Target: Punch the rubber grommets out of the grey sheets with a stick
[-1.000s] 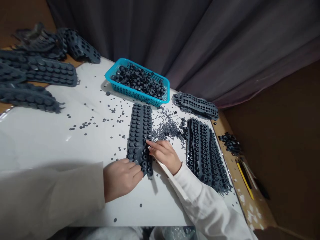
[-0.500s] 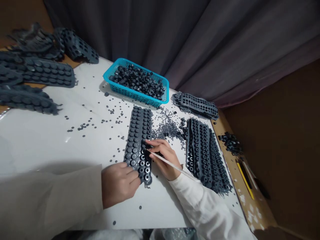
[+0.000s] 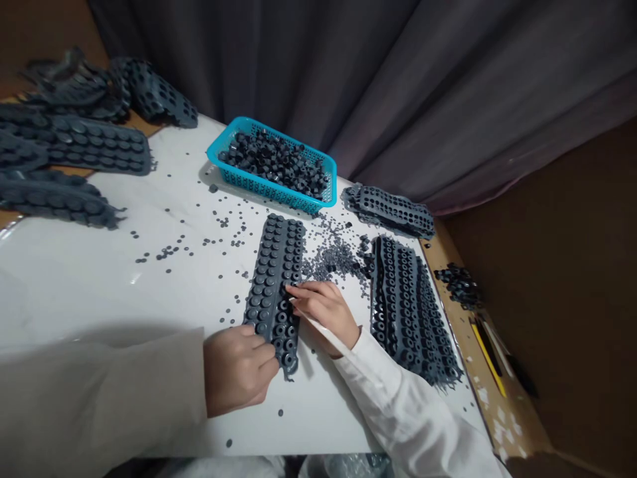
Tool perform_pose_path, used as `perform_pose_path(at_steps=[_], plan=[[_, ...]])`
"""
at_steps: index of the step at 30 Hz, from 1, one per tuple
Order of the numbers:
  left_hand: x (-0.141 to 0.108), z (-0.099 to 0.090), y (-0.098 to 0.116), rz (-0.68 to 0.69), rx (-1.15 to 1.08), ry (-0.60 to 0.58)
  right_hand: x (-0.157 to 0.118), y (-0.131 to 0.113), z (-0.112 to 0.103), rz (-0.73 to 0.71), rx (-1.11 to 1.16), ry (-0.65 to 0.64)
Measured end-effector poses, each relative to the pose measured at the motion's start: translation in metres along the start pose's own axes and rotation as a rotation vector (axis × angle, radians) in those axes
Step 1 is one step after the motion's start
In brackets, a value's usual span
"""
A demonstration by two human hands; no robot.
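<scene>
In front of me on the white table lies a dark grey moulded rubber strip (image 3: pixel 271 265) with rows of round knobs; those at its near right end show open holes. My left hand (image 3: pixel 242 366) is closed on the strip's near left edge, fingers curled and thumb hidden. Over the strip's right-hand rows, my right hand (image 3: pixel 326 311) pinches a thin white stick-like tool (image 3: pixel 323 328). The tool's tip is close to the knobs; whether it touches one I cannot tell. Small dark discs (image 3: pixel 338 255) are scattered just beyond my right hand.
A blue basket (image 3: pixel 273 188) full of small dark rubber pieces stands at the back. Stacked strips (image 3: pixel 413 305) lie to the right, another pile (image 3: pixel 393 209) behind them. More strips (image 3: pixel 99 146) lie at far left. A yellow tool (image 3: pixel 488 358) rests on the right ledge.
The strip's near end has swung slightly left. My right hand has turned a little, and its fingers now lie flatter over the knobs. My left hand has hardly moved.
</scene>
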State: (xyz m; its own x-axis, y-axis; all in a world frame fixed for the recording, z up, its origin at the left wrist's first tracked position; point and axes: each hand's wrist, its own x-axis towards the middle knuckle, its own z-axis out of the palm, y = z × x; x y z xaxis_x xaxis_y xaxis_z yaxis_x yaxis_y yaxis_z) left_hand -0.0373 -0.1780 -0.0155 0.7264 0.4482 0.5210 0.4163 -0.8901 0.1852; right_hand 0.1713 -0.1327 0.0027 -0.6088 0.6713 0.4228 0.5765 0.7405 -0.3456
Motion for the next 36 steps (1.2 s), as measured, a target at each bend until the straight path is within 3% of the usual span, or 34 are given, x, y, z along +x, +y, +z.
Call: perform_pose_path(at_steps=[3,5,9,12,15,20,25,28,31,36], plan=[[-0.001,0.002,0.001,-0.013,-0.002,0.007,0.001,0.008,0.002,-0.073,-0.159,-0.005],[-0.001,0.001,0.002,-0.020,-0.001,0.014,0.002,0.011,0.001,0.012,-0.180,0.044],[-0.001,-0.001,0.001,-0.006,-0.003,-0.003,0.003,0.007,-0.003,0.218,0.014,0.136],[-0.002,0.000,0.001,-0.015,-0.001,-0.016,0.004,-0.001,-0.003,0.230,0.205,0.101],[-0.002,0.000,0.002,-0.026,0.001,-0.002,0.004,-0.006,-0.001,0.230,0.244,0.055],[0.000,-0.001,0.003,-0.030,-0.003,0.009,0.003,-0.001,0.003,0.209,0.177,0.036],[-0.002,-0.001,0.002,-0.018,0.006,-0.016,0.004,0.008,0.006,0.127,-0.039,0.015],[-0.003,-0.001,0.002,-0.024,0.007,-0.024,0.006,0.011,0.004,0.192,-0.091,0.067],[-0.003,0.000,0.002,-0.034,0.004,-0.013,0.009,0.009,0.003,0.275,0.050,0.138],[-0.003,0.001,0.003,-0.042,-0.007,0.008,0.009,0.005,0.005,0.265,0.223,0.076]])
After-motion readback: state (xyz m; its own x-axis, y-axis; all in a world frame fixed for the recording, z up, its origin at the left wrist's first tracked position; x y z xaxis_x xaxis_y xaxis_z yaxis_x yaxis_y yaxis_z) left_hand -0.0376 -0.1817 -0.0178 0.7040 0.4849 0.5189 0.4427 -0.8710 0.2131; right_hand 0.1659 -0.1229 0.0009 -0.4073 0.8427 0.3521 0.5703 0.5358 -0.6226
